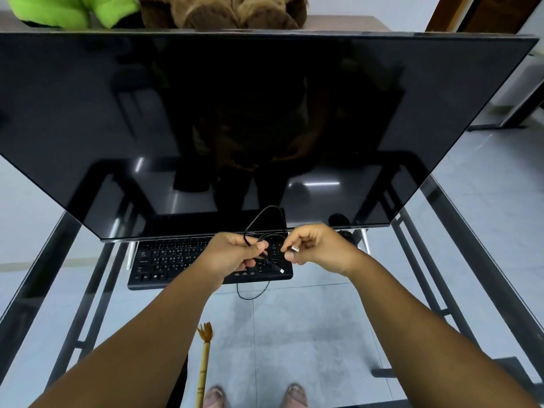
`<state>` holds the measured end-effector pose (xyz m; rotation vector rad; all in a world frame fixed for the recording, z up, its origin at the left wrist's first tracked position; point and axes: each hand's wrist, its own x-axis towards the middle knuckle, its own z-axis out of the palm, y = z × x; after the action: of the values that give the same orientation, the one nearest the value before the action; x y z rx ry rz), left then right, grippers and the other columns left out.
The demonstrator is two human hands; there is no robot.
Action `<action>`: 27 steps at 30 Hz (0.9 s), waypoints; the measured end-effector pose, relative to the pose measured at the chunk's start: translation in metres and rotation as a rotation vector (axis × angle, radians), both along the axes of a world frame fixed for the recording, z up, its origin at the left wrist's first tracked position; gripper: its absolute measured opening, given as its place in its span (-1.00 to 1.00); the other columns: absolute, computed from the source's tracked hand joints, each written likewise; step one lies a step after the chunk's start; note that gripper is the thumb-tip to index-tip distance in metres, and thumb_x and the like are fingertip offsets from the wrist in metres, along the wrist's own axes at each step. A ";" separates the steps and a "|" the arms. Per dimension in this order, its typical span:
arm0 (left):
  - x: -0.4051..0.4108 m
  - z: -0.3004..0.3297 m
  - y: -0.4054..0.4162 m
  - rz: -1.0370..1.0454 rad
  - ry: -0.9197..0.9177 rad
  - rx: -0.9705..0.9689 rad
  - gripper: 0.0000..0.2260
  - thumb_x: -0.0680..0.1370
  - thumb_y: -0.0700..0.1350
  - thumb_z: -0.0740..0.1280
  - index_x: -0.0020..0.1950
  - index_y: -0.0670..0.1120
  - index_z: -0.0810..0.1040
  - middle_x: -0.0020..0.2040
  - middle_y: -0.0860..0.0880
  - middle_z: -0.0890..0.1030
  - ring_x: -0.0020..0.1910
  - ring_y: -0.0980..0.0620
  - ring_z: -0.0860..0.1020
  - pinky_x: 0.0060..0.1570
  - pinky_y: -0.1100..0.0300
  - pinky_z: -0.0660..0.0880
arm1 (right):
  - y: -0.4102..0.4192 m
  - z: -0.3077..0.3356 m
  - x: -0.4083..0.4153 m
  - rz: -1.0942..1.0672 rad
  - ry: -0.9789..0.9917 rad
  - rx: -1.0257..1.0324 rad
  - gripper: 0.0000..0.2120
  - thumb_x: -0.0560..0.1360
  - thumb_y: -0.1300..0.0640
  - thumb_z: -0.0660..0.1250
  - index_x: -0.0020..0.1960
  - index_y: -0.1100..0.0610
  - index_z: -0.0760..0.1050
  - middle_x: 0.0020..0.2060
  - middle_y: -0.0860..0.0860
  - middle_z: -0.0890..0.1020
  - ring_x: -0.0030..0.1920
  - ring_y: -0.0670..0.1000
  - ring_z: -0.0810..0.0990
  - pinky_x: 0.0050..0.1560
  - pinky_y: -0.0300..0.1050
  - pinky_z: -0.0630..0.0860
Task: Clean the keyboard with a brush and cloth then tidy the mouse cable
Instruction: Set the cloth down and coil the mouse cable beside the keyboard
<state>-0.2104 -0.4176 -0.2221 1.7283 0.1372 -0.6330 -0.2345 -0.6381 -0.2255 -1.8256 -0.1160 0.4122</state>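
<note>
Big dark monitor [235,122] fills the glass desk [485,219], tilted toward the person, screen off. Under its lower edge sits the black keyboard [164,260], pushed back so the front of the desk stays free for handling the cord. Both hands work above the keyboard's right end. Left hand [232,254] has fingers curled tight, pinching a gathered loop of the black mouse cable [265,213], which arcs up in front of the screen; another loop hangs below the keyboard's front edge. Right hand [312,245] pinches the silver plug [295,248] between thumb and forefinger, other fingers curled, probably feeding the end round the coil. Mouse itself: can't tell. Brush [204,363] lies near the desk's front edge, set aside, so brushing looks done. No cloth in view.
</note>
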 end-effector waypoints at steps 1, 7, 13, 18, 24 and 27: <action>0.000 0.000 0.000 0.010 0.009 -0.008 -0.89 0.46 -0.09 0.49 -0.06 -0.09 0.72 -0.15 -0.02 0.72 -0.30 0.12 0.57 -0.28 0.30 0.46 | -0.003 0.001 0.000 -0.017 0.002 0.023 -0.88 0.41 0.31 0.49 -0.05 0.24 0.64 -0.32 -0.03 0.59 -0.29 -0.06 0.59 -0.19 -0.19 0.55; 0.003 -0.005 0.003 0.100 0.073 -0.058 -0.87 0.46 -0.15 0.49 -0.04 -0.18 0.70 -0.14 -0.10 0.71 -0.32 0.13 0.59 -0.33 0.33 0.48 | -0.016 0.010 -0.001 -0.103 0.007 0.204 -0.90 0.45 0.34 0.42 -0.10 0.18 0.64 -0.35 0.07 0.61 -0.36 -0.02 0.55 -0.25 -0.17 0.51; 0.007 -0.004 0.008 0.329 0.122 -0.172 -0.88 0.47 -0.21 0.47 -0.03 -0.22 0.68 -0.18 -0.11 0.71 -0.30 0.09 0.63 -0.31 0.34 0.56 | -0.036 0.022 -0.007 0.092 0.112 -0.062 -0.90 0.42 0.31 0.48 -0.09 0.18 0.66 -0.16 0.21 0.70 -0.11 0.14 0.69 -0.05 -0.02 0.63; 0.007 -0.007 0.010 0.453 0.131 -0.255 -0.86 0.48 -0.23 0.46 -0.01 -0.27 0.66 -0.16 -0.15 0.70 -0.27 0.07 0.64 -0.28 0.34 0.58 | -0.038 0.018 -0.006 0.110 0.102 -0.322 -0.70 0.38 0.48 0.36 -0.15 0.11 0.68 -0.22 0.09 0.71 -0.13 0.05 0.69 0.06 0.06 0.62; 0.014 -0.004 0.019 0.591 0.104 -0.265 -0.87 0.49 -0.25 0.44 -0.01 -0.29 0.63 -0.17 -0.17 0.69 -0.26 0.05 0.66 -0.22 0.30 0.60 | -0.034 0.016 -0.007 0.000 0.108 -0.458 -0.73 0.43 0.35 0.25 -0.26 0.11 0.67 -0.29 0.04 0.70 -0.21 0.04 0.68 -0.03 -0.09 0.63; 0.016 -0.002 0.024 0.573 0.091 -0.309 -0.88 0.50 -0.25 0.44 0.00 -0.27 0.62 -0.14 -0.17 0.69 -0.20 0.03 0.68 -0.17 0.28 0.62 | -0.035 0.014 -0.009 -0.108 0.109 -0.446 -0.81 0.45 0.12 0.36 -0.31 0.10 0.65 -0.35 0.02 0.68 -0.22 0.08 0.65 -0.06 -0.04 0.60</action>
<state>-0.1944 -0.3932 -0.2239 1.2768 0.5478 -0.2863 -0.2436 -0.6730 -0.2120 -2.2291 0.1616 0.4877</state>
